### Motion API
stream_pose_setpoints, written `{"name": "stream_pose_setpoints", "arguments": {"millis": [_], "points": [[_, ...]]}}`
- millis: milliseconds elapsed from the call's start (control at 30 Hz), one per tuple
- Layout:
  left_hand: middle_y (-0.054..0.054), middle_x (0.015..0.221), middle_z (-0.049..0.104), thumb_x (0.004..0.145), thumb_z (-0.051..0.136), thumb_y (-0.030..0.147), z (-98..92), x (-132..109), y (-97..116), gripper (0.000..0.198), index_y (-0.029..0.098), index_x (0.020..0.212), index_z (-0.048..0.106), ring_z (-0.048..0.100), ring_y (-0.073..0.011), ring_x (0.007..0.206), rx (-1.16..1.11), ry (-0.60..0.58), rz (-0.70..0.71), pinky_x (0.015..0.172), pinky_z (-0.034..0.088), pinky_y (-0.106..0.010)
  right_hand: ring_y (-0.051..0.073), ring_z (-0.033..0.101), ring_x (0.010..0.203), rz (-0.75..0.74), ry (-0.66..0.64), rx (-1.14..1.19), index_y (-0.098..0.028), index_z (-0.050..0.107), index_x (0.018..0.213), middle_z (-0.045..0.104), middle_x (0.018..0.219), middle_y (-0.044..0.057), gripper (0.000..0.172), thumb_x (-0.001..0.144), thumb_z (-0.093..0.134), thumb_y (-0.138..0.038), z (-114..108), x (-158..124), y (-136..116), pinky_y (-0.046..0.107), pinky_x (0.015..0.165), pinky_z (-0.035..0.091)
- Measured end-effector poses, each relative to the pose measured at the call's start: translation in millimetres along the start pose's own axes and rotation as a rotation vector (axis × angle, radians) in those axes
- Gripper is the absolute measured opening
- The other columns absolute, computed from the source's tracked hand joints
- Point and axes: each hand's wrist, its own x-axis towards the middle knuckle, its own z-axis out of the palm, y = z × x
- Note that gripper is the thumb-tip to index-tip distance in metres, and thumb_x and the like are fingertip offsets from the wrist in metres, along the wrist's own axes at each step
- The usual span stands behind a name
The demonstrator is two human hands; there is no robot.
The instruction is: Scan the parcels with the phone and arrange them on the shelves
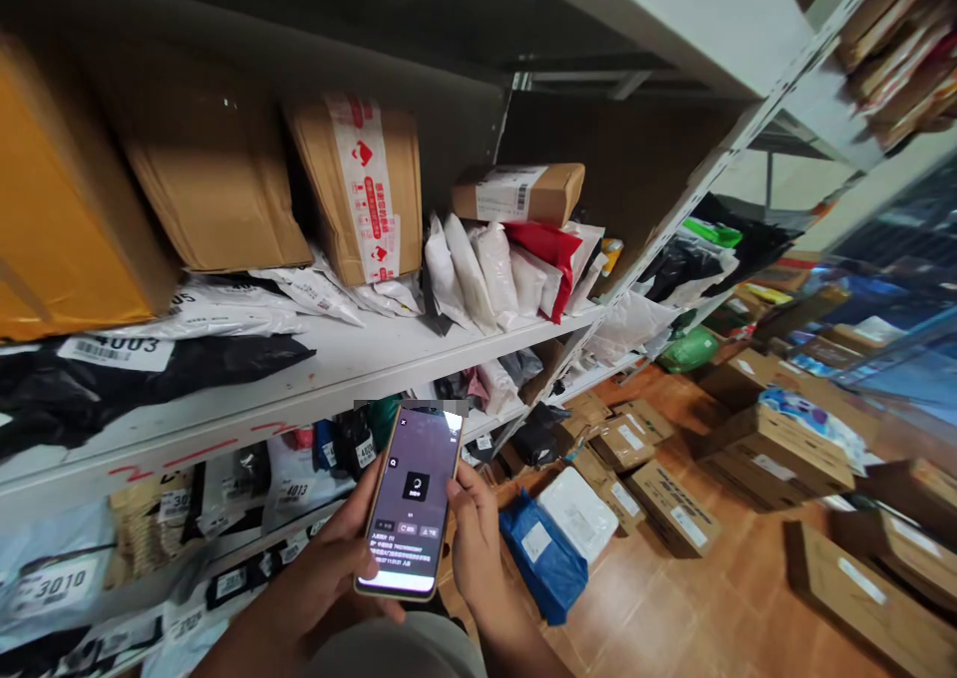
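Observation:
A smartphone (411,518) is held upright in front of the shelves. Its screen is dark, with a small loading box at the middle and lines of text below. My left hand (336,543) is closed round the phone's left side and lower edge, the thumb over the lower left of the screen. My right hand (475,528) grips the right edge, its thumb beside the screen. Just behind the phone runs a white metal shelf (374,359) carrying a taped carton (359,194), a small labelled box (519,193) and several white mailer bags (478,269).
Black bags, one with a 4003 label (120,349), lie at the shelf's left front. The lower shelf holds numbered parcels such as a 3010 bag (60,583). On the tiled floor (628,613) at the right are a blue parcel (545,558) and several cartons (673,508).

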Motion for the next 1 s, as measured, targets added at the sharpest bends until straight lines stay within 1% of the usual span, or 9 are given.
{"name": "stream_pose_setpoints", "arguments": {"millis": [67,133,233,300,400,500,667,767,1000], "points": [[-0.010,0.141,0.049,0.071,0.060,0.012,-1.3,0,-1,0.114,0.040,0.145,-0.022,0.067,-0.0272,0.093,0.010,0.000,0.002,0.057,0.058,-0.026,0.016,0.061,0.072,-0.009,-0.013,0.004,-0.025,0.073,0.102,0.074,0.087,0.002,0.033,0.090,0.051,-0.045,0,0,0,0.027,0.068,0.050],[-0.009,0.138,0.051,0.072,0.062,0.015,-1.8,0,-1,0.114,0.040,0.146,-0.021,0.067,-0.0265,0.092,0.015,-0.007,0.022,0.056,0.058,-0.025,0.016,0.062,0.073,-0.008,-0.022,0.012,-0.025,0.073,0.102,0.074,0.086,0.002,0.032,0.090,0.050,-0.045,0,1,-1,0.026,0.069,0.050],[-0.008,0.131,0.057,0.072,0.060,0.014,-1.2,0,1,0.112,0.040,0.146,-0.020,0.068,-0.0255,0.090,0.029,-0.025,0.027,0.056,0.057,-0.024,0.016,0.061,0.071,-0.006,-0.030,0.010,-0.024,0.073,0.101,0.074,0.086,0.002,0.034,0.090,0.050,-0.046,0,1,-2,0.026,0.068,0.050],[-0.008,0.130,0.057,0.072,0.059,0.012,-1.0,-1,3,0.112,0.040,0.146,-0.021,0.068,-0.0258,0.089,0.050,-0.035,0.019,0.057,0.058,-0.025,0.017,0.060,0.070,-0.010,-0.036,0.009,-0.023,0.073,0.101,0.074,0.086,0.003,0.035,0.089,0.050,-0.046,0,1,-2,0.026,0.067,0.050],[-0.008,0.133,0.056,0.073,0.057,0.012,-3.5,-1,3,0.111,0.041,0.145,-0.022,0.068,-0.0255,0.091,0.040,-0.052,0.023,0.058,0.058,-0.026,0.017,0.060,0.072,0.001,-0.040,0.029,-0.024,0.073,0.102,0.074,0.088,0.002,0.034,0.089,0.051,-0.047,1,1,-1,0.026,0.068,0.049],[-0.007,0.138,0.053,0.072,0.058,0.010,-9.4,0,-2,0.114,0.043,0.142,-0.027,0.068,-0.0251,0.091,-0.002,-0.055,0.001,0.058,0.058,-0.025,0.017,0.060,0.073,0.022,-0.033,0.051,-0.026,0.074,0.102,0.073,0.087,0.001,0.033,0.088,0.053,-0.048,1,1,-2,0.027,0.069,0.049],[-0.007,0.150,0.040,0.074,0.060,0.012,-16.8,2,-9,0.114,0.044,0.140,-0.028,0.068,-0.0247,0.090,-0.012,-0.085,0.030,0.060,0.060,-0.029,0.018,0.057,0.071,0.039,-0.014,0.066,-0.024,0.075,0.097,0.071,0.078,0.001,0.033,0.086,0.055,-0.048,2,0,-1,0.027,0.066,0.047],[-0.009,0.149,0.042,0.073,0.059,0.012,-16.5,2,-9,0.115,0.043,0.139,-0.030,0.069,-0.0241,0.086,-0.001,-0.101,0.039,0.060,0.059,-0.029,0.017,0.055,0.070,0.039,-0.021,0.069,-0.025,0.074,0.096,0.069,0.076,0.000,0.030,0.086,0.055,-0.046,1,1,-1,0.026,0.066,0.045],[-0.010,0.147,0.044,0.073,0.054,0.008,-12.1,2,-5,0.114,0.040,0.138,-0.034,0.069,-0.0235,0.085,0.018,-0.074,0.022,0.059,0.059,-0.029,0.015,0.050,0.068,0.037,-0.045,0.073,-0.027,0.073,0.092,0.062,0.071,-0.003,0.028,0.087,0.054,-0.047,1,3,-3,0.024,0.064,0.042]]}}
